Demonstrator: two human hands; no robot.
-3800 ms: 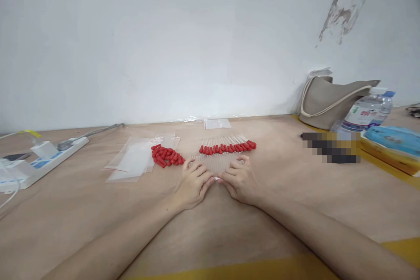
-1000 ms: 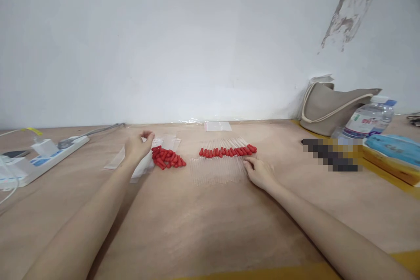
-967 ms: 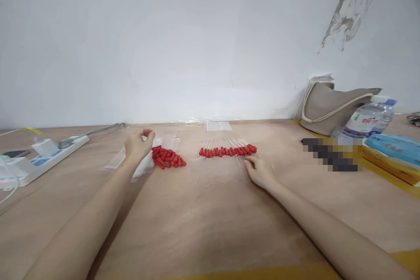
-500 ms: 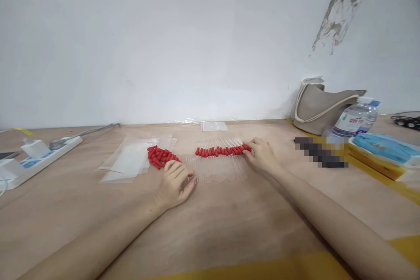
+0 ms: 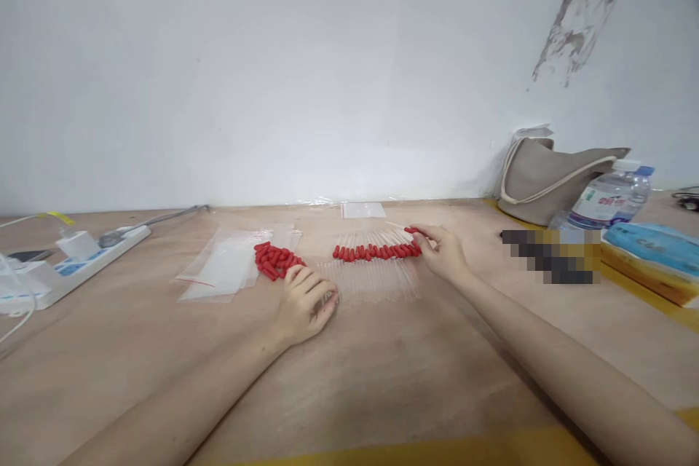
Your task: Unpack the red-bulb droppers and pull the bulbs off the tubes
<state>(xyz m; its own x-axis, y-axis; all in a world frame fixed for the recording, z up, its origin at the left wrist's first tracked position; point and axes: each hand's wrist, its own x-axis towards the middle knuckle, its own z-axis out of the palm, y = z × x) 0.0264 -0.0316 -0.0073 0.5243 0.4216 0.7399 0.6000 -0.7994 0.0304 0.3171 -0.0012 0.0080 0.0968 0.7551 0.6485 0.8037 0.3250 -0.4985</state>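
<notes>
My right hand pinches a red-bulbed glass dropper, whose thin clear tube points away to the left. Just beside it lies a row of red rubber bulbs on clear tubes, which fan out toward the wall. More bare clear tubes lie side by side in front of that row. My left hand rests on the table at their left end, its fingers curled and the thumb near the fingertips; whatever is between them is hidden. A heap of loose red bulbs touches or nearly touches its knuckles.
Clear zip bags lie left of the heap, and a small white bag lies by the wall. A power strip with chargers stands far left. On the right are a grey bag, a water bottle, a pixelated dark object and a blue packet.
My right hand has raised a dropper slightly off the right end of the row. My left hand keeps its place by the heap. The whole view has shifted a little.
</notes>
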